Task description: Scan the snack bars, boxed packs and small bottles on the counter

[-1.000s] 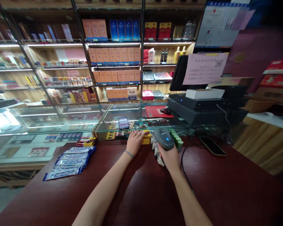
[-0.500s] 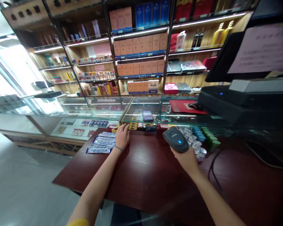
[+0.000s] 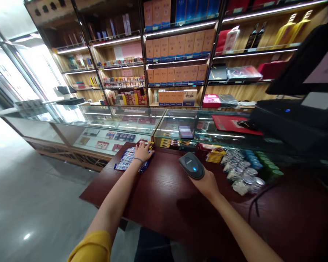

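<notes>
My right hand (image 3: 207, 183) grips a dark barcode scanner (image 3: 191, 166) with a lit blue light, held above the brown table. At the table's far left, my left hand (image 3: 143, 152) reaches out flat with its fingers apart. It lies over the upper right part of a row of blue and silver packets (image 3: 129, 157). Its fingertips are at a small stack of red and yellow packs (image 3: 147, 143), partly hidden by the hand. Whether the fingers press on those packs I cannot tell.
Beyond the scanner are red and yellow packs (image 3: 210, 151), small clear jars (image 3: 242, 183), blue-topped containers (image 3: 250, 159) and green-topped ones (image 3: 270, 163). A glass display counter (image 3: 120, 120) borders the table's back. A dark monitor (image 3: 297, 69) and a black cable (image 3: 251, 207) are at right.
The view has shifted, so the scene sits further right. My left hand has moved left over the blue packets and the red packs. The scanner has moved left, away from the jars.
</notes>
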{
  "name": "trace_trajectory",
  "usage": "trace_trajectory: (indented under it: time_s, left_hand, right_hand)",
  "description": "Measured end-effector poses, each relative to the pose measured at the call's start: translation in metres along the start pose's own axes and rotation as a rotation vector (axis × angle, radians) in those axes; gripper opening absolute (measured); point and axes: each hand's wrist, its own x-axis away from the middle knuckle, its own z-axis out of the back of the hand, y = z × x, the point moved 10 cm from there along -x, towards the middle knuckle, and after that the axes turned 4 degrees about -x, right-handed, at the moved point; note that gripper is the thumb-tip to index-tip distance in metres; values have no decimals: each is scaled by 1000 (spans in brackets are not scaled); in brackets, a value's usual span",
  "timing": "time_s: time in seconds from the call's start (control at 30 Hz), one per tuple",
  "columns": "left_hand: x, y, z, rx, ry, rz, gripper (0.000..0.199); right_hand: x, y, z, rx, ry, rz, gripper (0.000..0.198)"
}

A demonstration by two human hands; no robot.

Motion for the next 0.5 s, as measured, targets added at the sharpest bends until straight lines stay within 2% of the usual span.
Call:
trace_trajectory:
  time_s: [0.13, 0.3, 0.4, 0.5]
  left_hand:
    - [2, 9, 8, -16, 36, -8, 51]
    - [3, 19, 19, 10, 37, 18, 34]
    - [5, 24, 34, 120, 88, 7, 33]
    - [11, 17, 53, 352, 219, 158, 33]
  right_hand:
    - [3, 2, -7, 36, -1, 35, 39]
    - [8, 5, -1, 25, 31, 47, 30]
    - [10, 6, 4, 6, 53, 58, 31]
    - [11, 6, 11, -9, 85, 65, 31]
